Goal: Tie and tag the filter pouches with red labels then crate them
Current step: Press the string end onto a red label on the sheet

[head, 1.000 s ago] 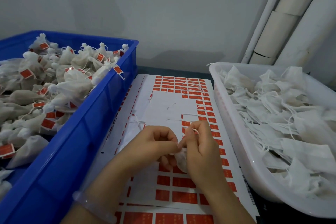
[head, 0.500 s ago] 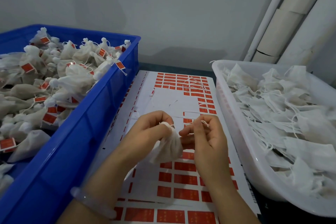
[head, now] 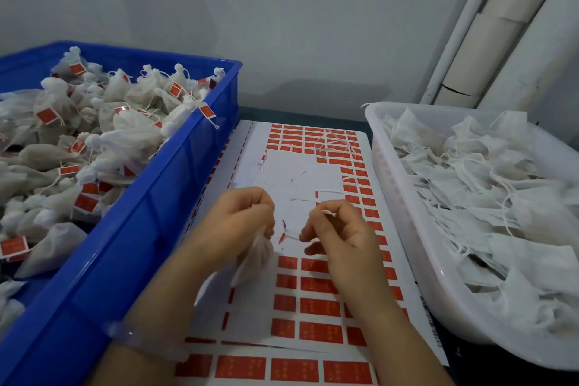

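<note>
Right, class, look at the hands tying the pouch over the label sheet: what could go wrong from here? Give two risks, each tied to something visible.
1. The right hand only pinches the thin string while the left hand grips the pouch neck; the string could slip and leave the neck loose.
2. Loose string ends lie on the label sheet; they might snag the work or stick to labels.

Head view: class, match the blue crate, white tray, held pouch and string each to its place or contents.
Things:
1. crate
2. tray
3. pouch
4. string

Places or contents:
A. pinched by the right hand
B. gripped by the left hand
C. holds tagged pouches
D. holds untagged pouches

Pairs: 1-C, 2-D, 3-B, 4-A.
</note>
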Available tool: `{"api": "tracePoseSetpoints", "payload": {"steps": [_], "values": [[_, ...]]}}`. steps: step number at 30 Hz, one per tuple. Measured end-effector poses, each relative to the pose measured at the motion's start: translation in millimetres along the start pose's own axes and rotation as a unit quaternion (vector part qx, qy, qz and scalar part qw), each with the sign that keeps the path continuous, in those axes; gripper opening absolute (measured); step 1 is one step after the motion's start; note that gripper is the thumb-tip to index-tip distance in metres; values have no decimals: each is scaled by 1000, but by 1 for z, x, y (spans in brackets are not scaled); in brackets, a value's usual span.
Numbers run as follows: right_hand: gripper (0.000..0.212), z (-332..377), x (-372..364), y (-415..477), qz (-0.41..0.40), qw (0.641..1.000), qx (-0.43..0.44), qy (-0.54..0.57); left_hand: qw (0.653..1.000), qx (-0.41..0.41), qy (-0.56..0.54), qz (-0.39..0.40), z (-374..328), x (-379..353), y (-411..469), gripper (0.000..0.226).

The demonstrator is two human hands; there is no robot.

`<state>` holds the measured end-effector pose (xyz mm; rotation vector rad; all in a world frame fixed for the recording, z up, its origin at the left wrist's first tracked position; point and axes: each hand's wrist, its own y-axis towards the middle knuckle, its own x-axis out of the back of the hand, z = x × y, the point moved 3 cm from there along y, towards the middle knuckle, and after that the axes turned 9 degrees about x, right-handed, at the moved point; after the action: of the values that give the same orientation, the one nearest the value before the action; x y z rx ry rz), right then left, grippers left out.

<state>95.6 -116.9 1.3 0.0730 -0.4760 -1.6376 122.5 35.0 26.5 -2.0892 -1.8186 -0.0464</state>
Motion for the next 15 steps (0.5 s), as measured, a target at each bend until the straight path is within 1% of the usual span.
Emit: {"api": "tracePoseSetpoints", "payload": {"steps": [2,3,4,5,7,9,10,13,15], "values": [[10,-5,8,3,28,997,-1,-68,992,58,-93,-59,1,10,5,23],[11,-7,11,3,40,994,2,-105,986,67,-127,-89,1,14,6,18],[14,-9,13,3,59,988,13,-140,981,58,-145,-112,1,17,8,19],[18,-10,13,3,85,981,29,-173,977,49,-164,-124,1,18,8,26],[22,-11,4,0,157,961,51,-220,970,46,-202,-129,4,19,9,35],[19,-13,-7,-3,222,938,43,-263,966,52,-223,-122,8,17,11,38],[20,-15,-10,-3,242,925,36,-289,966,54,-222,-125,9,16,11,39],[26,-16,-13,1,254,903,25,-346,965,54,-223,-128,12,13,16,39],[22,-13,-14,4,267,901,11,-343,964,53,-218,-141,11,12,14,37]]}}
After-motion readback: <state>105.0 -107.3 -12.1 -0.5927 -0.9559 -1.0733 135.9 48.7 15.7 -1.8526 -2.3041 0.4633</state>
